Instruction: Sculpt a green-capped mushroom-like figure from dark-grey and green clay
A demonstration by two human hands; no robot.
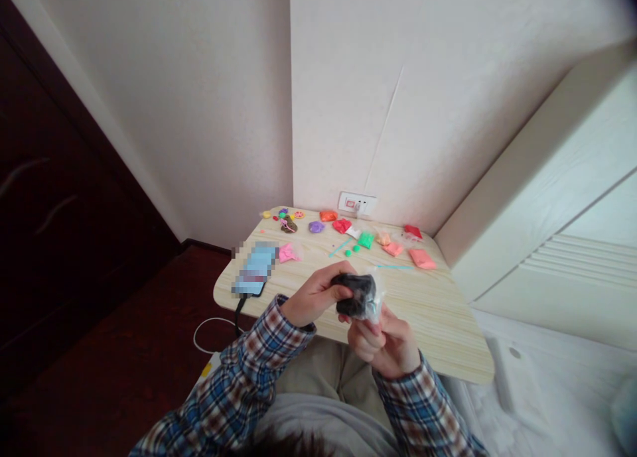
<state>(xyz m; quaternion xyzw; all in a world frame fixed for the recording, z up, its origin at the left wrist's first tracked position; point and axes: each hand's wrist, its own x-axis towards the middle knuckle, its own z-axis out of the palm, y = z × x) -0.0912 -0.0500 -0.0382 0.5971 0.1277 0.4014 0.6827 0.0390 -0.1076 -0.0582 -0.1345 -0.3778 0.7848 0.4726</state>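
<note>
Above the near edge of the table, both my hands hold a clear plastic bag of black modelling clay (354,294). My left hand (318,292) grips the dark lump from the left, its thumb pressed across the front. At the bag's loose clear end, my right hand (383,341) is closed on the plastic from below. Beyond the hands lie two small green balls (352,251), a green clay packet (365,239) and thin blue sticks (394,266).
Along the table's back are red (342,225), orange (328,215), purple (316,227) and salmon packets (422,259). Small clay pieces surround a brown lump (288,225) at back left. A phone (256,269) with a cable lies left, beside a pink packet (287,252). A wall socket (357,203) is behind.
</note>
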